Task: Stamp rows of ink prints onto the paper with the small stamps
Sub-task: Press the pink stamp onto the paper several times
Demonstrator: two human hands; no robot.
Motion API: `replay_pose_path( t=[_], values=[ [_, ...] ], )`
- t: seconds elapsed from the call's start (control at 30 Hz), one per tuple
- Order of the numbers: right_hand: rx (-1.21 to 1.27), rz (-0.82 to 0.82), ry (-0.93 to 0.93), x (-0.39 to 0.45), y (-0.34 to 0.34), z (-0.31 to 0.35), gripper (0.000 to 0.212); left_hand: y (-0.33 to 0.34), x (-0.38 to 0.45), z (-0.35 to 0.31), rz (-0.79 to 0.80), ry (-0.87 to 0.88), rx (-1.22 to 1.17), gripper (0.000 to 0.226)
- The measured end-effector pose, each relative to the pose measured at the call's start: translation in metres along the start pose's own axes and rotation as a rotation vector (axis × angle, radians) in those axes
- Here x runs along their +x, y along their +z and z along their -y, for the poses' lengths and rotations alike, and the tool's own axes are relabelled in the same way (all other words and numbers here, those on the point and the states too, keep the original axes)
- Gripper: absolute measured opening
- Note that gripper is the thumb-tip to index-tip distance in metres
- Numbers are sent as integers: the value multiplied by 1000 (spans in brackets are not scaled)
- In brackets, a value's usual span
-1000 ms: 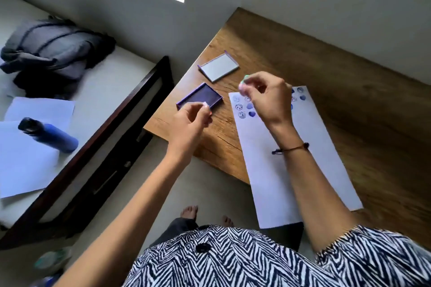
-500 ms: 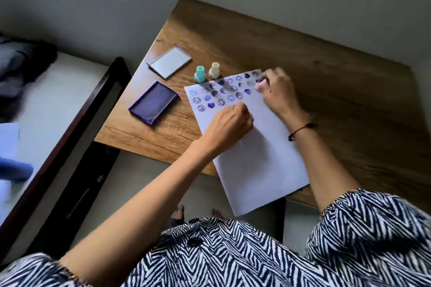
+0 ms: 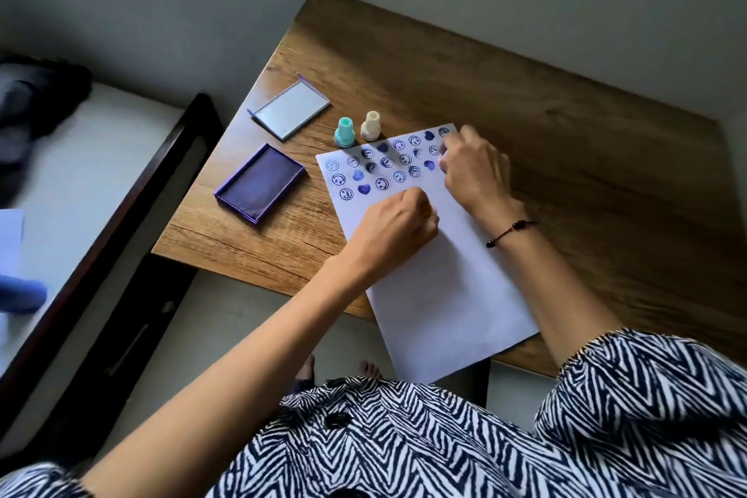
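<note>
A white paper (image 3: 444, 295) lies slanted on the wooden table (image 3: 586, 182), with rows of blue face and heart prints (image 3: 380, 168) across its top. My left hand (image 3: 394, 228) is a fist pressed down on the paper just below the prints; the stamp inside it is hidden. My right hand (image 3: 475, 174) pinches a small stamp at the right end of the rows, and only a pale bit shows at the fingertips. A teal stamp (image 3: 344, 132) and a cream stamp (image 3: 370, 126) stand upright beside the paper's top edge. The open purple ink pad (image 3: 260, 182) lies to the left.
The ink pad's lid (image 3: 291, 109) lies behind the pad near the table's left edge. The paper's lower end overhangs the table's front edge. A bed with a dark frame (image 3: 121, 214) stands to the left, carrying dark clothing (image 3: 32, 105) and a blue bottle (image 3: 20, 291).
Both hands came down from the air near the ink pad onto the paper. The left now presses below the prints, the right at the rows' right end. The view has swung right.
</note>
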State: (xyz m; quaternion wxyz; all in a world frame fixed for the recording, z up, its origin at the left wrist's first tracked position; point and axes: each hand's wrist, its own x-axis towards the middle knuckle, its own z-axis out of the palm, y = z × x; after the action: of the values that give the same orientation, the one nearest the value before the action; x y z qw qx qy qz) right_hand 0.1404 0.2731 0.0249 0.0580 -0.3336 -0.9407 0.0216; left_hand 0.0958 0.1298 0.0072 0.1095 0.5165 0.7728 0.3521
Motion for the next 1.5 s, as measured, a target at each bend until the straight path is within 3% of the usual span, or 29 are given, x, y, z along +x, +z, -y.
replay_pose_path(
  t=[0.63, 0.7, 0.83, 0.93, 1.0, 1.07, 1.17, 1.3, 1.5],
  values=[
    [32, 51, -22, 6, -1, -1, 18, -4, 1, 0, 46, 32, -12, 28],
    [124, 50, 15, 7, -9, -4, 14, -6, 2, -1, 73, 10, -8, 28],
    [551, -113, 179, -3, -30, -18, 12, -11, 6, -3, 102, -61, -49, 27],
    [815, -141, 294, -24, -44, -21, 9, -16, 7, -3, 86, -143, -244, 23],
    [1025, -110, 332, -41, -50, -16, 7, -18, 4, -4, 17, -228, -524, 20],
    [1197, -80, 307, -57, -53, -6, 17, -20, -2, -5, -29, -285, -778, 19],
    [1282, -75, 226, -76, -52, 10, 19, -21, -9, -10, -47, -294, -979, 19],
    [1202, -132, 173, -87, -52, 23, 21, -26, -11, -17, -91, -281, -1041, 22],
    [1059, -179, 93, -93, -54, 29, 5, -34, -13, -22, -81, -234, -938, 21]
  ],
)
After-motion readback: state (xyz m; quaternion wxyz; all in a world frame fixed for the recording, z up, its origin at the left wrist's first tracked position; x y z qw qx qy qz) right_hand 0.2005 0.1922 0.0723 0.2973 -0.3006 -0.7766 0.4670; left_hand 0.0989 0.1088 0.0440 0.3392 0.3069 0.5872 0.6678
